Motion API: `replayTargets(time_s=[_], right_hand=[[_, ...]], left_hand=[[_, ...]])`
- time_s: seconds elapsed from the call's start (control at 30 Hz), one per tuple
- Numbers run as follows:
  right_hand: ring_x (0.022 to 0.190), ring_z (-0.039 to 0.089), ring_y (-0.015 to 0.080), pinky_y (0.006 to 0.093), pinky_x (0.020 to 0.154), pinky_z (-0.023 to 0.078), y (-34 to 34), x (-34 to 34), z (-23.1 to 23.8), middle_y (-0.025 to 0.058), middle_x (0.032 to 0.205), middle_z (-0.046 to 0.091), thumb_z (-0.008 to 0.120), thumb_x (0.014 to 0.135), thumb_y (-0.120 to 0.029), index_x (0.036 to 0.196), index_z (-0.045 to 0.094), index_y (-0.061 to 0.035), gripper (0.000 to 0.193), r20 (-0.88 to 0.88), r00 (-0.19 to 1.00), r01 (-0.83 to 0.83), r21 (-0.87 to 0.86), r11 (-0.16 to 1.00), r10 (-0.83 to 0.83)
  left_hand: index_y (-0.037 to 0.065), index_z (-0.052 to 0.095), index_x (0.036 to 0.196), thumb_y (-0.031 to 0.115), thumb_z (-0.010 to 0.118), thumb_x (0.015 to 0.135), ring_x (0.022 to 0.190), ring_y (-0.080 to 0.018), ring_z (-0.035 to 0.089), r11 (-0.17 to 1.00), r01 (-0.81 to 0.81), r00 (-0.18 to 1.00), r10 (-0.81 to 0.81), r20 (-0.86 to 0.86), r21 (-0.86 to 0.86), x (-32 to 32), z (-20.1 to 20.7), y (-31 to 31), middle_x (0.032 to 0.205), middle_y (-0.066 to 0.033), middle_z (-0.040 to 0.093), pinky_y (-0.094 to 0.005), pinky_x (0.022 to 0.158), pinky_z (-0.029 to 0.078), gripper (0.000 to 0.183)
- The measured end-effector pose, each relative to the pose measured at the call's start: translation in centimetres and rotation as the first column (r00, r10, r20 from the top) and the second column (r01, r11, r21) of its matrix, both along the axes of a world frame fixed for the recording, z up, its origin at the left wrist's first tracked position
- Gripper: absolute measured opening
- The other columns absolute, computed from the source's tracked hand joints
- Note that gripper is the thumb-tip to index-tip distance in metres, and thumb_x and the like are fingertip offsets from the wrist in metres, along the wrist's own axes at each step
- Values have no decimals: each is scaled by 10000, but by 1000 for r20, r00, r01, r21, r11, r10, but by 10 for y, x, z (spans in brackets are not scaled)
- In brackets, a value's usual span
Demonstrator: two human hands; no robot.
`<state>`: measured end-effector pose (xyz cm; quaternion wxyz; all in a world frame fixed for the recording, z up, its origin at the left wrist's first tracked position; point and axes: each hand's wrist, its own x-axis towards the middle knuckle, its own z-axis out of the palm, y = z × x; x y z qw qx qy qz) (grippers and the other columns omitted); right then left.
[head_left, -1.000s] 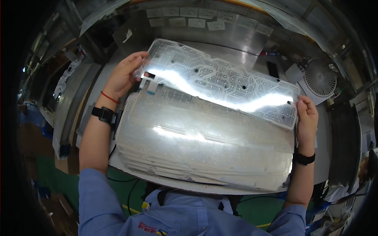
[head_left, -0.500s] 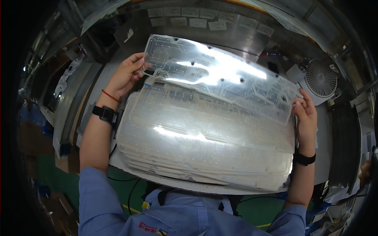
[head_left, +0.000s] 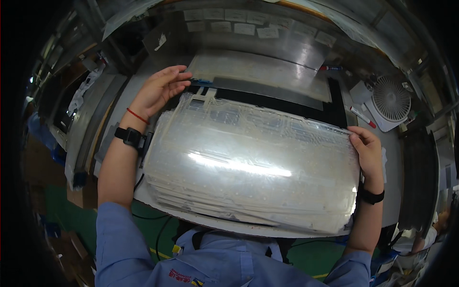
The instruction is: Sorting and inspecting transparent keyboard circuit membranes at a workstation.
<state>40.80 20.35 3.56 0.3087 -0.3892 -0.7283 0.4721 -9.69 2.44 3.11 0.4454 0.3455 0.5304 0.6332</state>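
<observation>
A stack of thin, translucent plastic sheets printed with circuit lines (head_left: 248, 148) lies across the pale grey worktop (head_left: 393, 179). The person's left hand (head_left: 162, 91) is just beyond the stack's far left corner, its grip open, fingers extended. The right hand (head_left: 368, 149) touches the far right corner; whether that grip is closed on a sheet, I cannot tell. A round white fan (head_left: 391, 99) stands to the right.

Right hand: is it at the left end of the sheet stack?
No, the right hand is at the sheet stack's far right corner.
</observation>
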Motion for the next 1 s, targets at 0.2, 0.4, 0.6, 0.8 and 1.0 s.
replayTargets(time_s=[0.2,0.4,0.6,0.8,1.0], right_hand=[[831,552,73,212,769,436,-1,-3,0,7,928,628,600,929,-94,1069,628,2,172,-168,985,43,74,996,-30],[845,551,75,208,778,434,6,0,-3,11,942,619,585,942,-102,1078,618,5,176,-235,967,104,16,995,-97],[830,548,72,205,774,431,7,-1,-3,10,930,616,566,956,-117,1091,616,7,191,-285,948,141,-12,990,-139],[763,517,54,195,718,412,2,-10,4,-11,861,601,538,974,-148,1023,615,15,187,-366,922,98,-92,991,-125],[693,499,55,183,680,400,9,2,1,-13,792,590,531,980,-163,969,609,3,184,-317,942,99,-45,994,-108]], left_hand=[[-22,517,1236,208,499,991,936,-148,642,1000,8,1000,-8,-6,21,3,0,0,1111,-143,634,-221,798,546,336],[-11,616,1098,210,563,957,683,-83,612,969,240,968,-243,-59,-51,-4,1,-6,904,-69,679,-188,584,488,267],[19,623,1020,164,587,938,582,-25,553,973,215,956,-228,-186,-86,6,6,-5,869,-37,678,-150,510,440,170],[45,617,1048,178,585,940,609,-18,515,998,50,991,-52,-121,-23,5,1,0,834,8,656,-144,524,380,174],[48,607,1063,207,559,957,565,-18,469,1000,14,994,-13,-109,7,-1,-1,-1,721,56,576,-148,493,336,197]])
